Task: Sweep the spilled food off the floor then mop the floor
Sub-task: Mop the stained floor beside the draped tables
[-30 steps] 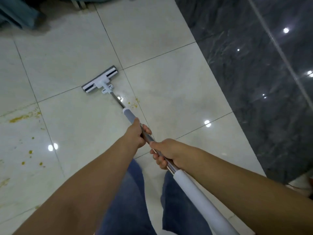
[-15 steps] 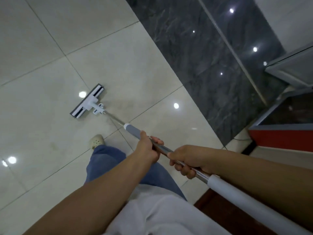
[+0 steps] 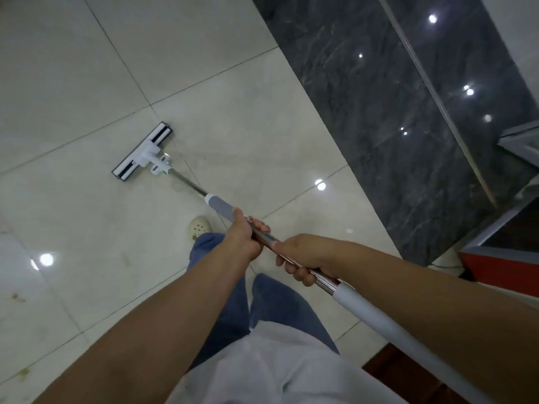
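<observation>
- Gripping the long flat mop with the shiny metal shaft (image 3: 186, 182) in both hands here; the left hand (image 3: 243, 239) is wrapped tight round the shaft, right at the upper end of the grey grip sleeve (image 3: 218, 207)
- the right hand (image 3: 303, 258) is curled round the bare metal further up, just below the white handle sleeve (image 3: 379, 319); its fingers are tucked under the shaft
- the white rectangular mop head (image 3: 143, 151) sits flat on the glossy cream floor tiles (image 3: 87, 68), out ahead and to the left, near where two grout lines cross
- a few small brownish food specks (image 3: 18, 297) lie on the tiles at the far left edge, well apart from the mop head
- a cream perforated clog (image 3: 199, 227) pokes out from the blue jeans (image 3: 280, 304) under the shaft; a dark grey marble strip (image 3: 379, 112) runs along the right
</observation>
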Available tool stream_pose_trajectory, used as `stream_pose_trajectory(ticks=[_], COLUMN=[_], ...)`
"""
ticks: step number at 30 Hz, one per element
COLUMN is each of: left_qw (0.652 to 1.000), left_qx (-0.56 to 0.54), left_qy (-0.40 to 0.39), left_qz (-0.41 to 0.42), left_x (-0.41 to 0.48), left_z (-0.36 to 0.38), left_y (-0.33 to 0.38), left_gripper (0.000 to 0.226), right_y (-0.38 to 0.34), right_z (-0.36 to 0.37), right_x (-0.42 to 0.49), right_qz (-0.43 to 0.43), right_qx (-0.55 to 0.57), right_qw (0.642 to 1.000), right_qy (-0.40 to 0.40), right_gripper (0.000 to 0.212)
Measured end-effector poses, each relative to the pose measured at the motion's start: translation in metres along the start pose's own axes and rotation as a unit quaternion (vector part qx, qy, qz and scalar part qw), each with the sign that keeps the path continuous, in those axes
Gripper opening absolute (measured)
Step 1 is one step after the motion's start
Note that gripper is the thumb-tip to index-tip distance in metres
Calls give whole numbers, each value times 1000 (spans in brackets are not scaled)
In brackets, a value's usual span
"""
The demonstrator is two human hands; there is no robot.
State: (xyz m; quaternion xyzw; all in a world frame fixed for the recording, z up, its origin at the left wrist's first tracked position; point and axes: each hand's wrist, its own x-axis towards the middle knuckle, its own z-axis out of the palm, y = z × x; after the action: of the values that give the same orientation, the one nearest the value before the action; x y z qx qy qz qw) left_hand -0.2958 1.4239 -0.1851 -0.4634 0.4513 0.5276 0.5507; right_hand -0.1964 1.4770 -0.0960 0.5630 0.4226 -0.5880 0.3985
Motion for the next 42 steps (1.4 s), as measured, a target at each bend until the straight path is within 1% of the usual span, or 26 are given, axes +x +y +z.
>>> stream_pose_trajectory(ticks=[3, 7, 11, 14, 16, 20, 24, 28, 33, 37, 40, 42], left_qw=[1000, 998, 995, 992, 991, 991, 990, 984, 973, 964, 953, 951], left_qx=[3, -19, -22, -31, -27, -21, -49, -117, -181, -234, -284, -291], left_qy=[6, 1, 10, 15, 20, 37, 45, 39, 39, 30, 20, 23], left_qz=[25, 57, 97, 118, 126, 127, 121, 128, 138, 121, 104, 101], left_x=[12, 32, 44, 44, 40, 41, 52, 52, 53, 49, 51, 51], left_z=[9, 14, 13, 13, 13, 32, 71, 124, 201, 267, 305, 323], left_y=[82, 197, 305, 362, 378, 357, 310, 258, 177, 115, 87, 79], left_gripper=[49, 51, 48, 46, 46, 50, 62, 50, 51, 50, 48, 48], right_y=[-82, -193, -295, -351, -368, -357, -327, -304, -270, -246, -238, -239], right_z=[16, 41, 69, 86, 89, 65, 10, -63, -165, -247, -293, -312], right_x=[14, 38, 55, 62, 64, 60, 62, 53, 37, 17, 9, 9], right_qz=[-6, -30, -39, -48, -50, -40, -34, -39, -29, -11, -3, 0], right_qx=[10, 3, -8, 2, 5, -9, -43, -89, -169, -239, -273, -292], right_qw=[1000, 999, 997, 996, 995, 996, 996, 993, 982, 970, 961, 955], right_qy=[-10, -37, -62, -79, -89, -84, -65, -69, -73, -54, -47, -45], right_gripper=[38, 40, 41, 40, 38, 36, 34, 35, 36, 35, 34, 35])
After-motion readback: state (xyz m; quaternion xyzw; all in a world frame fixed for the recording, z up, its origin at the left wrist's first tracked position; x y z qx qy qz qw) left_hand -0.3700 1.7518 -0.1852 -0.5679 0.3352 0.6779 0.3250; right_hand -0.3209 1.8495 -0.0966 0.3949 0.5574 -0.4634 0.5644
